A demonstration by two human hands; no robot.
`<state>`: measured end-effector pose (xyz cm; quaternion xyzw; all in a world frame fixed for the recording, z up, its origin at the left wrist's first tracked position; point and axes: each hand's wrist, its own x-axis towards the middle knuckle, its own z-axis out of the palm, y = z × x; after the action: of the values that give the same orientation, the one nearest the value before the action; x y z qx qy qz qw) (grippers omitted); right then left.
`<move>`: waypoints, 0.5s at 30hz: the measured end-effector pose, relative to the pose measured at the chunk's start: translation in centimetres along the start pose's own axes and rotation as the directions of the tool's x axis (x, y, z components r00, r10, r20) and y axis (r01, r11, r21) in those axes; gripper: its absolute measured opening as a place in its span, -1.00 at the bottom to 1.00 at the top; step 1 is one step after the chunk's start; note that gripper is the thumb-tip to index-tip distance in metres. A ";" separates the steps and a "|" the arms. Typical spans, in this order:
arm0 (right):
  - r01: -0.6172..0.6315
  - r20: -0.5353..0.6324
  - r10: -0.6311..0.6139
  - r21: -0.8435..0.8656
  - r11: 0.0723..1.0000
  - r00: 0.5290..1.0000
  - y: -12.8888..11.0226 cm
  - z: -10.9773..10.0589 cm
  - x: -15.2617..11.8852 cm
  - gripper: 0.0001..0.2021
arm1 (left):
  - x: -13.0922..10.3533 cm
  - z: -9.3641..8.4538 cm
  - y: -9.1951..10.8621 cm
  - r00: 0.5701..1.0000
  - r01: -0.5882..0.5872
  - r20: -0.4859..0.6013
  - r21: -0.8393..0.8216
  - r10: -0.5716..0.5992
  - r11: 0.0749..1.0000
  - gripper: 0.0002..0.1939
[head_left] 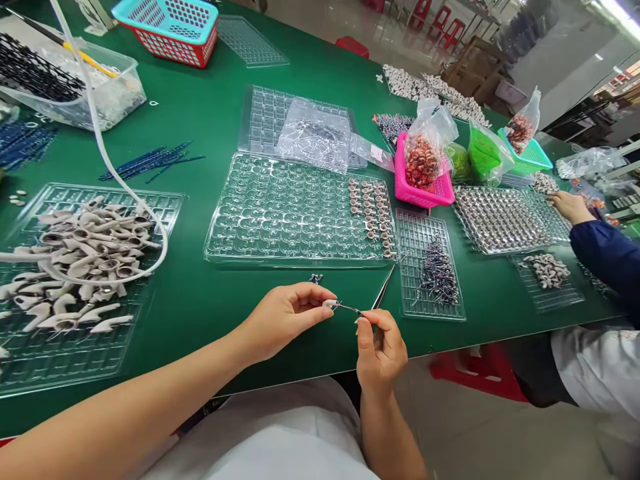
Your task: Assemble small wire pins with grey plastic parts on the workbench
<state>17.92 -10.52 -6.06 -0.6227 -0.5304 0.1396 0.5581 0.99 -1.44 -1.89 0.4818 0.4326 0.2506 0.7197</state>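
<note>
My left hand (pixel 287 317) pinches a small white part (pixel 331 304) between thumb and fingertips. Thin wires run from it to my right hand (pixel 381 347), whose thumb and finger are closed on a small dark piece (pixel 359 313) at their other end. Metal tweezers (pixel 383 288) lie on the green table just beyond my right hand. Behind my hands is a clear compartment tray (pixel 280 207) with small round-ended parts (pixel 371 207) in its right columns. A few tiny dark pieces (pixel 315 278) lie near its front edge.
White curved shells (pixel 90 247) fill a tray at left, crossed by a white cable (pixel 100 137). At right are a tray of wired components (pixel 440 273), a pink basket (pixel 425 193) and another person's hand (pixel 573 207) over a tray.
</note>
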 end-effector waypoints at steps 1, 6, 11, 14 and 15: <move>0.003 0.002 -0.003 0.003 1.000 1.000 0.0 0.0 0.0 -0.94 | 0.0 0.0 0.0 1.000 0.002 0.001 -0.002 -0.002 1.000 -0.69; -0.002 0.033 0.002 -0.005 1.000 0.999 -0.1 -0.1 0.1 -0.93 | 0.0 0.0 0.0 1.000 0.006 0.007 -0.003 -0.006 1.000 -0.69; -0.015 0.055 0.016 -0.032 0.999 0.998 -0.3 -0.2 0.2 -0.94 | -0.1 -0.1 0.1 1.000 0.003 0.005 0.016 -0.003 1.000 -0.69; -0.002 0.049 0.004 -0.041 0.999 0.999 -0.3 -0.1 0.2 -0.95 | 0.0 -0.1 0.2 1.000 0.007 -0.001 0.026 -0.007 1.000 -0.67; 0.004 0.046 -0.002 -0.043 0.999 0.999 -0.3 -0.1 0.2 -0.95 | 0.0 -0.1 0.2 1.000 0.009 -0.003 0.025 -0.009 1.000 -0.67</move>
<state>17.93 -10.45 -5.68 -0.6303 -0.5469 0.1416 0.5325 0.93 -1.33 -1.71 0.4886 0.4390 0.2427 0.7139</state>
